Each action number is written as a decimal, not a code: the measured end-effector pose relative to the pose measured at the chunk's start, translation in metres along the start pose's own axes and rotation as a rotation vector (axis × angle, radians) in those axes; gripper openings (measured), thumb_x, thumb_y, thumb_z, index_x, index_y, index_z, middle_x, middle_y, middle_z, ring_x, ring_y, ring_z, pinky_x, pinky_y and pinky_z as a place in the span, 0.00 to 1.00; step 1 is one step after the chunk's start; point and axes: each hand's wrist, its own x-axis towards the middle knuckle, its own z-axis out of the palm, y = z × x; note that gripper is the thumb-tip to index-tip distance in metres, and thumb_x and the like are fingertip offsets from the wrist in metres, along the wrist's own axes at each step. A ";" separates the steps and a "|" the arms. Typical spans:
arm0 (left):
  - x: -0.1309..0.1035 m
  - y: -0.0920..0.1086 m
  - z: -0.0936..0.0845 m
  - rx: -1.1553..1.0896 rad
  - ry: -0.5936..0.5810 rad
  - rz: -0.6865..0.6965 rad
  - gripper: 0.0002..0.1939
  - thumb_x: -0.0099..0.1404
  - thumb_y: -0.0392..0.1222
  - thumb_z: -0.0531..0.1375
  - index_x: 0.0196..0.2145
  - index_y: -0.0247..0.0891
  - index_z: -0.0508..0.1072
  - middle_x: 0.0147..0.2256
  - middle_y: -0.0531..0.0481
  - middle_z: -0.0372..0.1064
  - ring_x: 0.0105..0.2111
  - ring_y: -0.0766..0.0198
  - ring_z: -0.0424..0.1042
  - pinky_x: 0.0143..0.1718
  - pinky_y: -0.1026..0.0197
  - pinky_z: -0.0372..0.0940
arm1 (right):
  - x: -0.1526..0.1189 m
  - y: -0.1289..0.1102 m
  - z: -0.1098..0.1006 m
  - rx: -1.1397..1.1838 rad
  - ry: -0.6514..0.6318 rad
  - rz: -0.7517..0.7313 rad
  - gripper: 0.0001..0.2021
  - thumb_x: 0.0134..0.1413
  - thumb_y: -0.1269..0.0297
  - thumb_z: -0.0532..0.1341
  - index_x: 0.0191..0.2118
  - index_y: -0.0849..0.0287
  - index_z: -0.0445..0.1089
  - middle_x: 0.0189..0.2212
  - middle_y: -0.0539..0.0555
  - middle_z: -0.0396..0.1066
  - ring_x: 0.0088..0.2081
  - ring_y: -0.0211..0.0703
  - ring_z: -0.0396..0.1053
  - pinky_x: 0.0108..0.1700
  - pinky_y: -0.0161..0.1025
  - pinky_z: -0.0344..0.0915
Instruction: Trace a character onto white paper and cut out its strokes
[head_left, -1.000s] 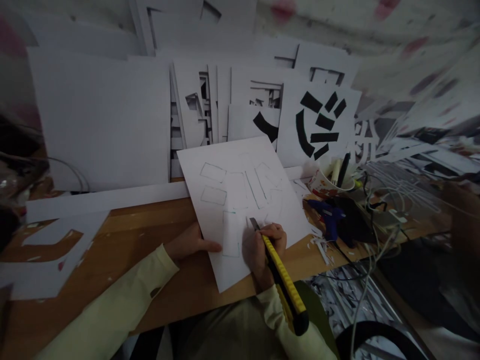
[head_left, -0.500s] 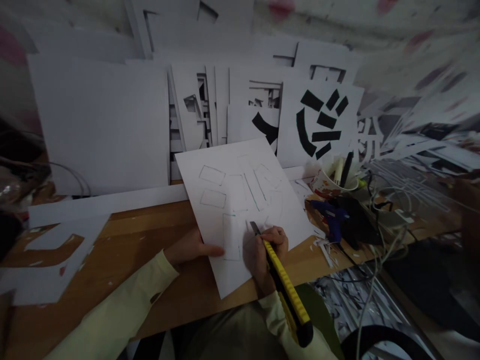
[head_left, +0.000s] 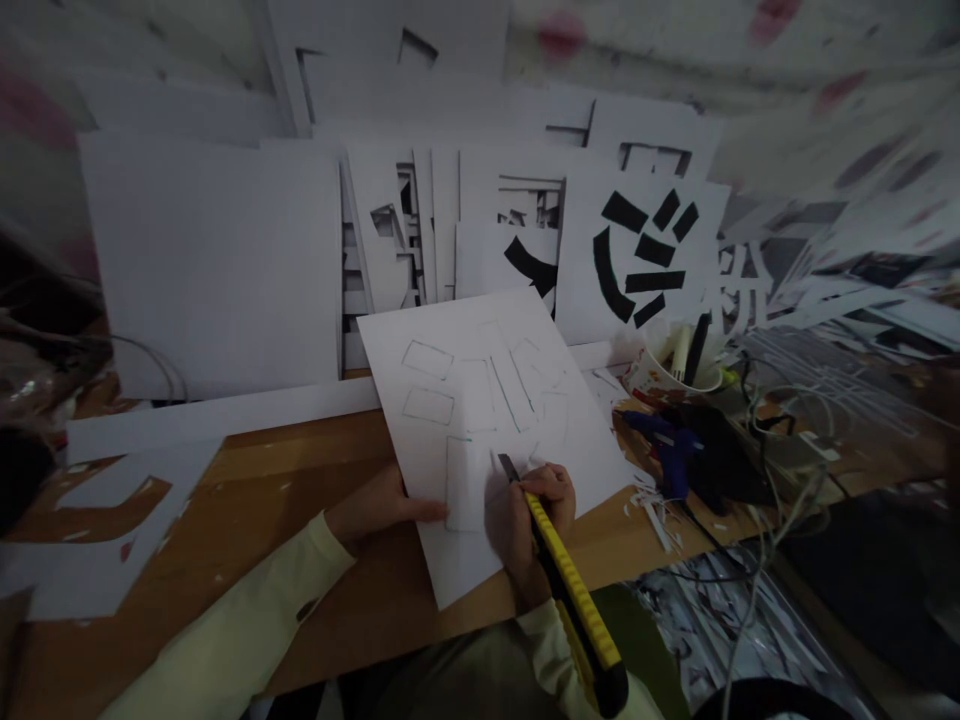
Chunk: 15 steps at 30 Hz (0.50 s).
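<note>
Inspector: How many hands and tools at the work?

Operator: From my remote station I count two hands, one yellow-and-black utility knife (head_left: 571, 582) and one outlined white sheet (head_left: 481, 455), which lies over the counter (head_left: 315, 580).

Inspector: State of the fingers?

Operator: My right hand (head_left: 520, 538) has its fingers pinching the knife, blade tip over the sheet's lower half; contact I cannot tell. My left hand (head_left: 381, 506) lays one thumb over the sheet's left edge; its other fingers are hidden, so I cannot tell whether they grip.

Inspector: Markings?

Operator: Two small rectangles at the sheet's upper left. Fainter outlines I cannot count reliably.

Inspector: Surroundings?

Operator: Right of the sheet, one blue glue gun (head_left: 671, 448) and one paper cup (head_left: 649, 382). Behind the sheet to the right, one upright white board (head_left: 581, 275) showing seven black shapes.
</note>
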 end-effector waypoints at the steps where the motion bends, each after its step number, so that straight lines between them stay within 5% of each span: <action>1: 0.000 0.001 0.001 -0.008 0.016 -0.003 0.32 0.50 0.50 0.72 0.50 0.37 0.71 0.52 0.37 0.73 0.53 0.42 0.71 0.54 0.41 0.67 | 0.000 0.000 0.000 -0.007 0.004 0.007 0.05 0.56 0.66 0.62 0.33 0.53 0.64 0.26 0.45 0.60 0.35 0.43 0.61 0.52 0.49 0.57; 7: 0.001 0.003 0.012 -0.050 0.204 -0.002 0.33 0.50 0.52 0.73 0.50 0.36 0.71 0.54 0.35 0.73 0.54 0.41 0.71 0.56 0.41 0.65 | 0.000 -0.001 0.001 0.034 -0.017 -0.003 0.04 0.58 0.67 0.60 0.34 0.52 0.64 0.27 0.44 0.60 0.32 0.40 0.62 0.52 0.47 0.56; 15: 0.000 0.006 0.019 -0.114 0.258 -0.011 0.31 0.47 0.52 0.74 0.45 0.33 0.75 0.50 0.33 0.75 0.50 0.39 0.73 0.53 0.41 0.68 | 0.003 -0.007 -0.004 0.034 -0.062 0.075 0.04 0.56 0.67 0.61 0.32 0.52 0.64 0.24 0.42 0.61 0.31 0.40 0.64 0.54 0.53 0.56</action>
